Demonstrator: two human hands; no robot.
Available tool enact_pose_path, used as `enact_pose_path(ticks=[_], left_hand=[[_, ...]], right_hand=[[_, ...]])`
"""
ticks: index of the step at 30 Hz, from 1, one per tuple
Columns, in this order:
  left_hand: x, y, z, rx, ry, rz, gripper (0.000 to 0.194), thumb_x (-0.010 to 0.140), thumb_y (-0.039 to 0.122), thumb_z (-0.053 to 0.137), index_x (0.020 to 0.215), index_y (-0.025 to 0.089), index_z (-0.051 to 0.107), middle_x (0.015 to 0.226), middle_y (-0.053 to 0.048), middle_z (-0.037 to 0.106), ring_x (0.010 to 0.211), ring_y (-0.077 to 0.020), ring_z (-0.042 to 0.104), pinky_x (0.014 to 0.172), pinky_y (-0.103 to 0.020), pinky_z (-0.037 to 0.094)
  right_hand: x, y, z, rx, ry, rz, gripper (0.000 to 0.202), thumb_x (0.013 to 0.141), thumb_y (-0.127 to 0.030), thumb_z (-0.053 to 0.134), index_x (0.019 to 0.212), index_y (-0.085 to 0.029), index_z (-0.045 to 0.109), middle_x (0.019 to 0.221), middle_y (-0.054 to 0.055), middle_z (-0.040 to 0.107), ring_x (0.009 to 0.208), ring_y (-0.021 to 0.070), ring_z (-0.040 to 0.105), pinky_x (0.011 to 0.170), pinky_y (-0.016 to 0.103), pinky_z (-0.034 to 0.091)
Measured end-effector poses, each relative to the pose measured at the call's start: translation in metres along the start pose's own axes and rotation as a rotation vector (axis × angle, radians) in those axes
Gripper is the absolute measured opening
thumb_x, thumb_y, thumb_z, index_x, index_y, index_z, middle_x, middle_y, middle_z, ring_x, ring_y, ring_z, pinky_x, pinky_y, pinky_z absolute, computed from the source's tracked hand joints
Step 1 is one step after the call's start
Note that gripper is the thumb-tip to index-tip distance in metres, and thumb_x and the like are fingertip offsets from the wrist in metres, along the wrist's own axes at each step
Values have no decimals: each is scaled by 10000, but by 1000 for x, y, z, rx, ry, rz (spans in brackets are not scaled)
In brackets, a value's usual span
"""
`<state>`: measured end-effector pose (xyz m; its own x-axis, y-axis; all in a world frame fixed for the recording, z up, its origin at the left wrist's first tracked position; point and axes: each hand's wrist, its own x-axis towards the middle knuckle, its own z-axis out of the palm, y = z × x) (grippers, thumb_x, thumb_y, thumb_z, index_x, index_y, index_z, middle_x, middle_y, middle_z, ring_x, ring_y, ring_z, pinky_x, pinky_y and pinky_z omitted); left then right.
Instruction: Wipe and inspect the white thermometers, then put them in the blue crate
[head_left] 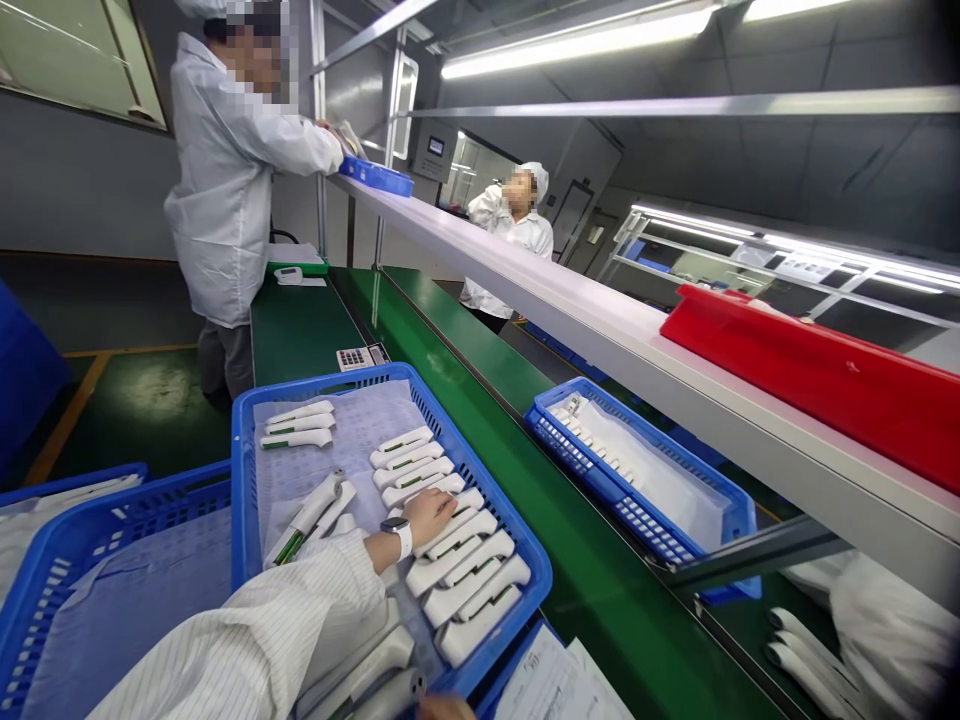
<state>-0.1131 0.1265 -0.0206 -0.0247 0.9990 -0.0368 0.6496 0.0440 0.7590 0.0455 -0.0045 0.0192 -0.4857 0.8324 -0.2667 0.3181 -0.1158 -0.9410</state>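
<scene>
A large blue basket (241, 450) holds white devices (491, 545) in rows on a pale liner (360, 408); the left-side basket (161, 500) shows a similar sheet. Across the belt (465, 390), a narrower basket (739, 515) carries white pieces and a cover. The left hand (427, 515) lies over the devices; the right hand (446, 708) barely shows below. Whether either's fingers grip one, I cannot tell.

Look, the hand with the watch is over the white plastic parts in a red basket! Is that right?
Almost! The basket is blue, not red; the head view shows it. The left hand, with the watch, is over the white plastic parts in it.
</scene>
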Motion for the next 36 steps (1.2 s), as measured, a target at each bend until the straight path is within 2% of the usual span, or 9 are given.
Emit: enact_pose_path(ticks=[3,5,7,10,14,19,23,27,36], left_hand=[[4,-9,-3,-15,-34,29,326,888,416,487,1060,156,581,1080,-71,608,982,-193,579,896,-427,466],[6,-17,-7,-30,-57,55,338,894,415,476,1091,158,574,1097,-73,610,1000,-197,582,910,-435,465],[6,-23,-9,-44,-75,76,339,898,407,473,1114,163,568,1133,-77,602,1026,-202,578,922,-440,465],[5,-30,-8,-59,-70,88,324,902,384,475,1130,173,565,1200,-86,574,1086,-210,554,958,-456,447],[-2,-30,6,-61,-8,81,336,897,360,491,1170,171,541,1242,-94,549,1154,-230,514,996,-490,411],[-6,-24,23,-52,125,45,300,901,356,484,1117,165,566,1148,-82,594,1103,-213,542,973,-468,430],[0,-22,27,-37,211,-9,267,898,361,489,1032,154,593,1062,-68,618,1027,-193,571,929,-438,459],[3,-23,26,-8,218,-27,276,891,369,500,1031,149,592,1048,-66,619,1006,-195,578,906,-438,471],[-17,-33,4,43,143,67,334,902,362,477,1170,171,532,1198,-91,563,1124,-224,526,971,-473,428]], right_hand=[[29,24,30,-37,-81,37,458,907,-471,450,1222,-150,536,1279,122,546,1189,235,501,1035,449,361],[52,35,37,-82,-94,71,529,911,-457,396,1284,-92,479,1362,149,474,1282,228,409,1101,398,271],[70,42,33,-142,-89,109,573,906,-427,368,1339,-54,404,1410,162,409,1321,229,353,1121,374,221],[81,44,19,-242,-93,124,546,895,-359,369,1334,-34,394,1375,176,449,1287,242,402,1092,370,258],[68,31,9,-405,-118,77,425,876,-272,367,1225,-78,512,1182,143,604,1120,234,546,963,329,385],[50,15,1,-642,-271,68,226,776,-221,469,812,-149,680,903,111,687,875,248,634,786,315,455],[50,12,-6,-788,-225,124,312,819,-232,403,1006,-130,631,952,158,687,895,287,647,752,364,471],[49,13,-2,-888,-181,116,359,840,-258,390,1125,-134,570,1032,187,669,966,324,636,786,412,473],[26,10,-1,-963,-191,-83,245,792,-201,442,926,-195,648,886,111,706,869,306,668,757,381,498]])
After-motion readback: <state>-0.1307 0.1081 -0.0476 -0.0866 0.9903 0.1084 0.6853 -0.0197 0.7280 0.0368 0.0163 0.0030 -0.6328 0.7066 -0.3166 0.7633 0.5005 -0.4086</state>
